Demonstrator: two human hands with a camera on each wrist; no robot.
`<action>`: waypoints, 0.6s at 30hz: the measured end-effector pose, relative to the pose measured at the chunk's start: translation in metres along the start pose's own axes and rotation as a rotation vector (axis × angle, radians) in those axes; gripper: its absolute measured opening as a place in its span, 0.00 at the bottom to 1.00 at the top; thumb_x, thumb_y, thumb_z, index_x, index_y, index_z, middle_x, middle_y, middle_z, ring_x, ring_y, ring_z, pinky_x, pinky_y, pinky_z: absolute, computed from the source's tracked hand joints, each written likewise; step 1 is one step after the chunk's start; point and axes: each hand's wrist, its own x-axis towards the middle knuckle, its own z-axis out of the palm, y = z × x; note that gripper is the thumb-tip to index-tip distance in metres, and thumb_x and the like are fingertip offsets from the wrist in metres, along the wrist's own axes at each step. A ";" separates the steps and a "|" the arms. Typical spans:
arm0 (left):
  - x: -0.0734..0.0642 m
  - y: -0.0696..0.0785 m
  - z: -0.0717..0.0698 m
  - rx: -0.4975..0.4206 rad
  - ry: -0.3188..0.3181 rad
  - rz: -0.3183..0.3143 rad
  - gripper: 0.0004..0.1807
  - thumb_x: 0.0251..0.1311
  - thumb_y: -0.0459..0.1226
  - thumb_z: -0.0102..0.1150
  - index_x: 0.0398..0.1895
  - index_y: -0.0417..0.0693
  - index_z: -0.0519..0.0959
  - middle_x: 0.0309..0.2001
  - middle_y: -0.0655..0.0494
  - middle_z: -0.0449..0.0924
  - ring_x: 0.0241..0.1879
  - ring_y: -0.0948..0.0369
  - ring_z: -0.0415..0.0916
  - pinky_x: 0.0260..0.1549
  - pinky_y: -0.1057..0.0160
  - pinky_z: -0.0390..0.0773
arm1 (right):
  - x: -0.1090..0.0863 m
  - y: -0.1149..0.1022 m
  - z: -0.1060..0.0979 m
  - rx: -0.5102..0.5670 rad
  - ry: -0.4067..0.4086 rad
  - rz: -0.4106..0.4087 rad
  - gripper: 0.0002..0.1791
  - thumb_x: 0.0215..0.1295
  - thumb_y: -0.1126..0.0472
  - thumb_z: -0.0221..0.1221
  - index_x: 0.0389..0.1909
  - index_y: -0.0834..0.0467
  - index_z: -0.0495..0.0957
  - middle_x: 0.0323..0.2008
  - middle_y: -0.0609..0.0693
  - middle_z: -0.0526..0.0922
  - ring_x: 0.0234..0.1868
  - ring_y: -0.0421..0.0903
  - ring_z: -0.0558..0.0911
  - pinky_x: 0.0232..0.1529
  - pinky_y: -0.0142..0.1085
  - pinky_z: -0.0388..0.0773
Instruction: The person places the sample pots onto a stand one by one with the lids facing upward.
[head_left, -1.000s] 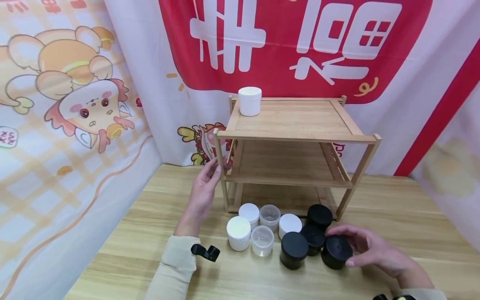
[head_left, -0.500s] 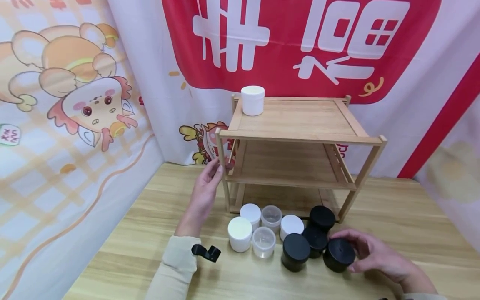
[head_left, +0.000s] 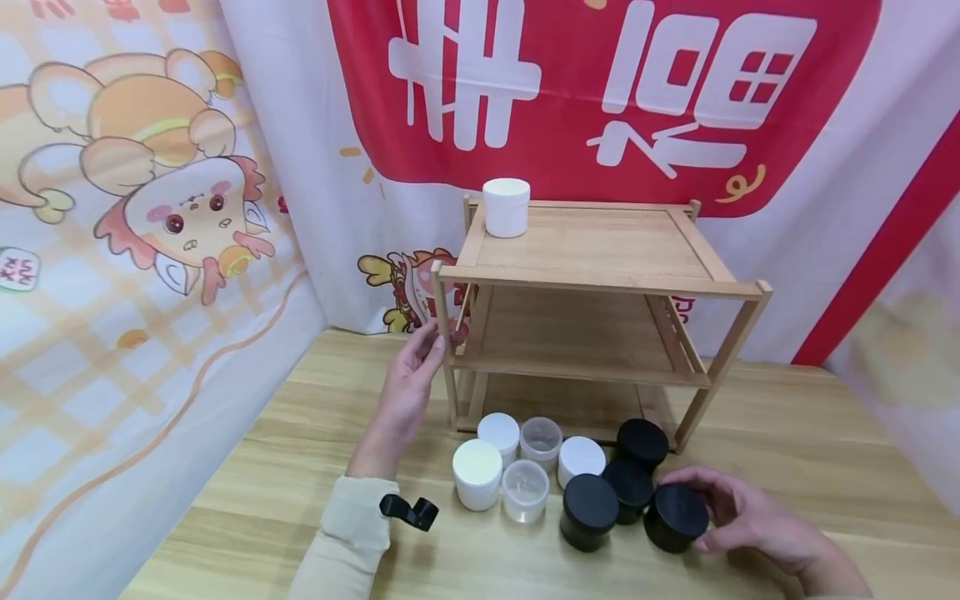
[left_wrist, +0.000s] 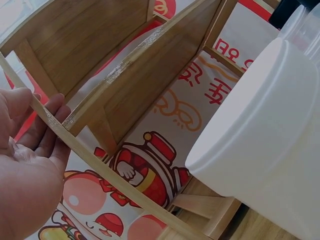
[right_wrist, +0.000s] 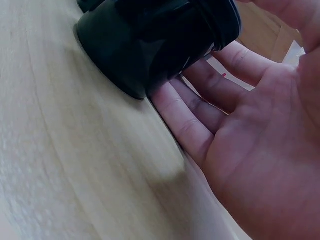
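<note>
At the front left post of the wooden shelf rack (head_left: 600, 288), my left hand (head_left: 408, 375) grips the upright (left_wrist: 102, 167) between thumb and fingers. My right hand (head_left: 753, 521) holds the rightmost black lidded jar (head_left: 677, 517) from its right side, thumb in front and fingers behind. That jar stands on the table; in the right wrist view the fingers (right_wrist: 187, 117) lie along the jar's dark side (right_wrist: 150, 45). Left of it are more black jars (head_left: 589, 510), white lidded jars (head_left: 477, 473) and clear cups (head_left: 525, 490). One white jar (head_left: 506, 208) stands on the rack's top shelf.
The rack has a middle shelf (head_left: 585, 333) and a bottom shelf (head_left: 562, 404) behind the row of jars. Printed cloth (head_left: 300, 167) hangs behind and at the left of the wood-grain table (head_left: 300, 442). A black wrist mount (head_left: 409, 511) sits on the left sleeve.
The head view has shifted slightly. Both hands keep their places on the rack's post and the black jar, and the other jars stay where they were.
</note>
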 end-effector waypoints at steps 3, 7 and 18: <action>0.000 -0.004 0.002 0.002 -0.005 -0.003 0.25 0.84 0.40 0.49 0.80 0.50 0.67 0.78 0.44 0.70 0.76 0.57 0.67 0.85 0.51 0.55 | -0.005 0.000 0.005 -0.040 0.045 -0.017 0.35 0.63 0.77 0.63 0.72 0.70 0.67 0.64 0.52 0.84 0.60 0.44 0.81 0.60 0.32 0.80; 0.001 -0.003 0.001 -0.002 -0.008 -0.003 0.25 0.84 0.39 0.49 0.80 0.51 0.68 0.77 0.45 0.71 0.76 0.57 0.68 0.85 0.52 0.56 | -0.006 -0.006 0.004 -0.065 0.074 -0.042 0.35 0.63 0.77 0.63 0.72 0.69 0.68 0.66 0.52 0.84 0.62 0.44 0.81 0.61 0.31 0.78; 0.003 -0.005 0.001 -0.019 -0.001 0.000 0.25 0.84 0.39 0.49 0.81 0.51 0.67 0.78 0.42 0.68 0.76 0.57 0.67 0.85 0.52 0.54 | -0.010 -0.029 0.010 -0.190 0.229 -0.111 0.31 0.68 0.80 0.58 0.72 0.67 0.70 0.64 0.48 0.85 0.57 0.45 0.84 0.57 0.31 0.82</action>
